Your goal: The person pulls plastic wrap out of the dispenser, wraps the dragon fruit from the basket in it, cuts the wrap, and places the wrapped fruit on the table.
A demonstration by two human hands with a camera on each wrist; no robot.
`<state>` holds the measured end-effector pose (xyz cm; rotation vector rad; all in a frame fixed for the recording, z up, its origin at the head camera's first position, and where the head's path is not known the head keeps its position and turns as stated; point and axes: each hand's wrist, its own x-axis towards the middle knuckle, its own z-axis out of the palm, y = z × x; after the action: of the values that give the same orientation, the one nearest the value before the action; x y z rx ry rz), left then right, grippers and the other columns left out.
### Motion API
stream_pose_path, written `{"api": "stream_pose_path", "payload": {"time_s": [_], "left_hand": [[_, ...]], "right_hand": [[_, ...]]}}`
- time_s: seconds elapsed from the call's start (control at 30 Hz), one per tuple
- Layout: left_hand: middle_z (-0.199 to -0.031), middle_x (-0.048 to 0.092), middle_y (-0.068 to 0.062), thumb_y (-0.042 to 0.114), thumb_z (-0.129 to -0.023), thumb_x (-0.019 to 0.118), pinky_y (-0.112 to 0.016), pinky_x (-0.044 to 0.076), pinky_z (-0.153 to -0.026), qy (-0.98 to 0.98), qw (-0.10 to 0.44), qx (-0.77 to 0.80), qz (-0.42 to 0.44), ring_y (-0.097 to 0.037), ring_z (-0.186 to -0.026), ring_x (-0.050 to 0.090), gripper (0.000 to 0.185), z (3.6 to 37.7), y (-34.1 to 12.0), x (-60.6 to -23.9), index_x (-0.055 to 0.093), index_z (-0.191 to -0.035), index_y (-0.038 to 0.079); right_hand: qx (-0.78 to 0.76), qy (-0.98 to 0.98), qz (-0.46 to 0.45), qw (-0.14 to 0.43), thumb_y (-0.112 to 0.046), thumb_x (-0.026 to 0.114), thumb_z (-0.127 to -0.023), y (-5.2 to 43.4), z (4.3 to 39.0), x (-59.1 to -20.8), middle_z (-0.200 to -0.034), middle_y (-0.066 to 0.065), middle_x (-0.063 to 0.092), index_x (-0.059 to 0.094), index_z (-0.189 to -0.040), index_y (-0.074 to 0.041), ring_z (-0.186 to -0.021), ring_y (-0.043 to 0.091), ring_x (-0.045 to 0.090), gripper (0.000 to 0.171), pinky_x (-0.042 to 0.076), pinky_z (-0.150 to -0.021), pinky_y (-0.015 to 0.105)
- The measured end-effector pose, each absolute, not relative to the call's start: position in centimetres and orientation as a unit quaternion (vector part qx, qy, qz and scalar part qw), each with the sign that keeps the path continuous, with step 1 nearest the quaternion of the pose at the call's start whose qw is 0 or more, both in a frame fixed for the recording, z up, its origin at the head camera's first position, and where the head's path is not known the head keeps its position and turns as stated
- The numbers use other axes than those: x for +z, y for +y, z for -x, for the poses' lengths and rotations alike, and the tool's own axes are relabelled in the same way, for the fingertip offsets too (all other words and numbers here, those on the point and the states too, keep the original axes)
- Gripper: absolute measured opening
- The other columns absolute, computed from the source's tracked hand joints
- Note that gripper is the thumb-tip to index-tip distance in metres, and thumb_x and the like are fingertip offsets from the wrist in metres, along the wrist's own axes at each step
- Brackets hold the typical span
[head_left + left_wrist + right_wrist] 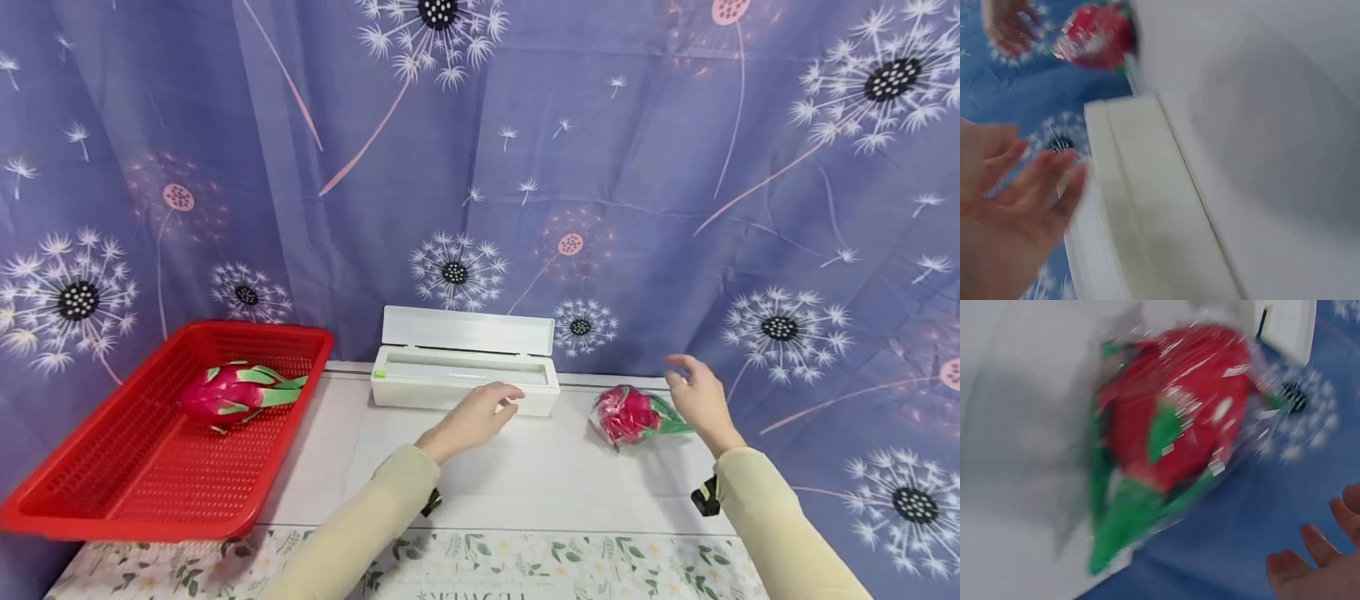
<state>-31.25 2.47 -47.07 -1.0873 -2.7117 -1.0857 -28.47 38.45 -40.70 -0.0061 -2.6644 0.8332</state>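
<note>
both hands' grip loose and empty: left hand (471,419) by white dispenser box (465,369), right hand (697,400) near wrapped dragon fruit (633,414).

Bare bench (525,475) lay open before the white box (465,379); a wrapped dragon fruit (633,414) (right side) and red basket (112,492) flanked it.

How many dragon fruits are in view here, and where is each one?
2. One bare dragon fruit lies in the red basket on the left. One wrapped dragon fruit lies on the table right of the white dispenser box, beside the right hand. None seems hidden.
</note>
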Motion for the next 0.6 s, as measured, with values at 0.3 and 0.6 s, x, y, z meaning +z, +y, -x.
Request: {"api": "stream_pose_path", "payload": {"time_s": [0.3, 0.6], "left_hand": [[-0.110, 0.066, 0.001, 0.012, -0.098, 0.060, -0.031, 0.051, -0.089, -0.882, 0.159, -0.147, 0.418, -0.016, -0.100, 0.064, 0.019, 30.7, -3.6, -45.9, 0.070, -0.114, 0.013], [-0.105, 0.067, -0.003, 0.007, -0.090, 0.067, -0.036, 0.054, -0.075, -0.906, 0.199, -0.109, 0.358, -0.022, -0.090, 0.066, 0.020, 32.1, -7.8, -44.8, 0.071, -0.110, 0.012]], "right_hand": [[0.246, -0.940, -0.140, 0.190, -0.008, 0.053, -0.097, 33.3, 29.3, -38.3, -0.129, 0.027, 0.052, 0.058, -0.126, 0.002, -0.122, 0.049, 0.042, 0.031, 0.029, -0.100, 0.065], [0.208, -0.933, -0.247, 0.160, -0.008, 0.058, -0.094, 27.9, 31.1, -38.1, -0.131, 0.016, 0.054, 0.059, -0.127, -0.005, -0.124, 0.037, 0.044, 0.033, 0.032, -0.104, 0.060]]}}
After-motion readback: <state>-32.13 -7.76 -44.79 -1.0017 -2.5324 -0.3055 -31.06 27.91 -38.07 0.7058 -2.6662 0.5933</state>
